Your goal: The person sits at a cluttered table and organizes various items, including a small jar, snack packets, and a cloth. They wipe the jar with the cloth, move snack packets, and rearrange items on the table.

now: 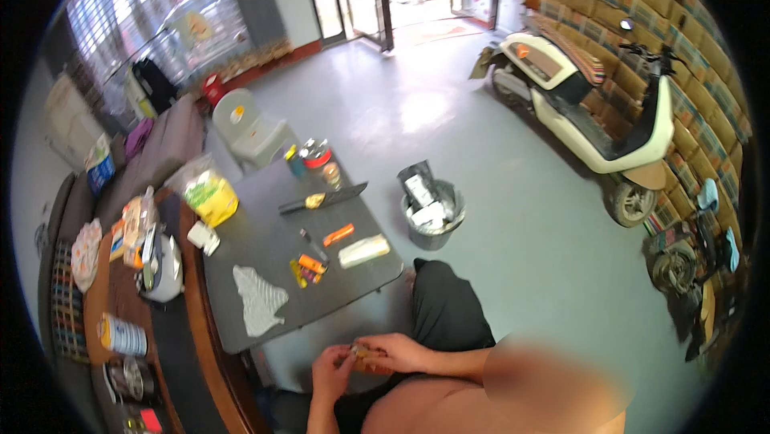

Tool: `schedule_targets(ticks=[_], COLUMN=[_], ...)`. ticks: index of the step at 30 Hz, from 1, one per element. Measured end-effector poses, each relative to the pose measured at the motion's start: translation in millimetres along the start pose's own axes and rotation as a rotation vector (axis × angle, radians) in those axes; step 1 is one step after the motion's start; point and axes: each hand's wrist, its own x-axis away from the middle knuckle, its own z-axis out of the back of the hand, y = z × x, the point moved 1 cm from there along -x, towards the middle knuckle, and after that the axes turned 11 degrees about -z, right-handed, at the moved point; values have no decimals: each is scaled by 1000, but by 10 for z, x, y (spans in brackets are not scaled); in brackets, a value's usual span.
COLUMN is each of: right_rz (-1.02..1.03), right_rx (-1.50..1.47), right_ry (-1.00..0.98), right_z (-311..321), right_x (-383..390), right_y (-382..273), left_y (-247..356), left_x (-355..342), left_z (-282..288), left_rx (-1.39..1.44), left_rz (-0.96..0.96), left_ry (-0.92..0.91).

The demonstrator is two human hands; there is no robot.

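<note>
My left hand and my right hand meet over my lap, just below the near edge of the dark table. Fingers of both hands pinch a small brown-orange object, its kind too small to make out. On the table beyond them lie a crumpled grey cloth, an orange box-like piece, a dark pen-shaped item, an orange-handled tool and a pale flat pack. Farther back rests a long black object with a yellow part.
A bin with a black bag and white waste stands right of the table. Behind it is a grey plastic chair. A white scooter is parked by stacked cartons. A brown wooden bench runs along the left.
</note>
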Motion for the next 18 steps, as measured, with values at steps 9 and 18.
schedule_targets(ticks=[9, 18], right_rz=[210, 97], right_rx=[5, -72], right_ry=[160, -10], right_z=[-36, 6], right_x=[-44, -106], right_y=[136, 308], left_y=[17, -4], left_x=[-27, 25], left_z=[97, 131], left_rx=[-111, 223], left_rz=[-188, -25], left_ry=[-160, -130])
